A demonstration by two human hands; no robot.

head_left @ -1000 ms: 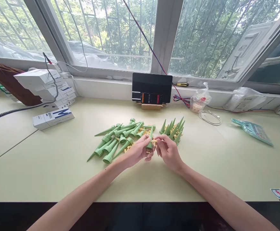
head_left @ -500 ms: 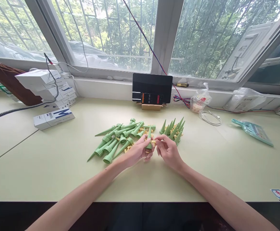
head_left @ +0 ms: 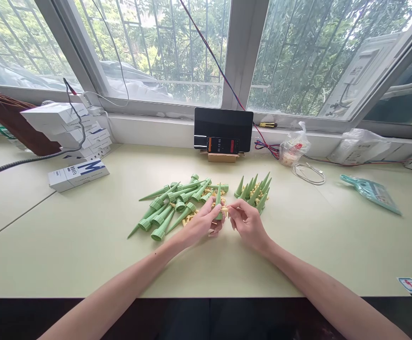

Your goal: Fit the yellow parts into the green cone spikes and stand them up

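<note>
My left hand [head_left: 206, 221] is closed around a green plastic watering spike [head_left: 219, 198], which it holds upright with the pointed end up. At the spike's right side, my right hand [head_left: 246, 221] pinches a small yellow plastic valve [head_left: 224, 210] that touches the spike. Whether the valve sits inside the spike cannot be seen. Left of my hands lies a loose pile of green spikes [head_left: 161, 215], with small yellow pieces [head_left: 190, 217] partly hidden among them. To the right, behind my right hand, several spikes with yellow pieces [head_left: 253, 191] stand points up in a group.
A phone showing a timer [head_left: 222, 145] leans on a black tablet [head_left: 223, 123] at the back. White boxes [head_left: 78, 175] lie at the left. A coiled white cable [head_left: 309, 174], a bagged cup [head_left: 292, 150] and a teal dustpan [head_left: 372, 193] lie at the right.
Both hands stay almost in place, with the spike and the yellow valve still held. The whole view shifts very slightly.
</note>
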